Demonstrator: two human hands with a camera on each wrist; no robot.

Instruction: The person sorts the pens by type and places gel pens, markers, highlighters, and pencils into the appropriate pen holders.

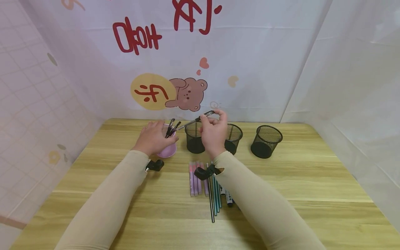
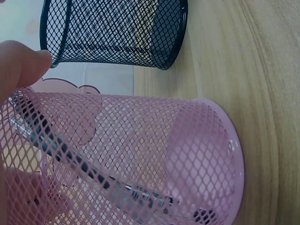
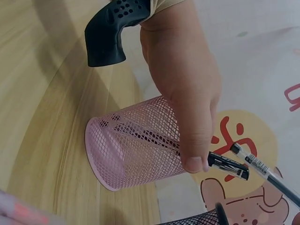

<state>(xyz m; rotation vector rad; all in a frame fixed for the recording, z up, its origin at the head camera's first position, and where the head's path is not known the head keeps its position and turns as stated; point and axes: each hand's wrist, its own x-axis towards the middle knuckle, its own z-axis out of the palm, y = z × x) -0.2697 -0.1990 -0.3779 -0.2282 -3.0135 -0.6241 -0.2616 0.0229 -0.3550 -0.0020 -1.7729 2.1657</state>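
My left hand (image 1: 152, 139) grips a pink mesh pen cup (image 1: 168, 151) near its rim, at the left of the row of cups. Black-capped pens (image 1: 170, 127) stick out of that cup; through the mesh in the left wrist view, pens (image 2: 101, 176) slant inside it. My right hand (image 1: 215, 135) pinches a clear-barrelled gel pen (image 1: 189, 123) with a black cap. One end of this pen points left towards the pink cup's opening. In the right wrist view, the held pen's end (image 3: 253, 161) is outside the cup, beside a capped pen (image 3: 228, 165).
Black mesh cups stand to the right: one (image 1: 194, 142) beside the pink cup, another (image 1: 235, 133) partly behind my right hand, a third (image 1: 266, 142) farther right. Nearer lie pink-and-purple boxes (image 1: 195, 178), dark and teal pencils (image 1: 215, 199) and markers (image 1: 229, 198), partly under my right forearm.
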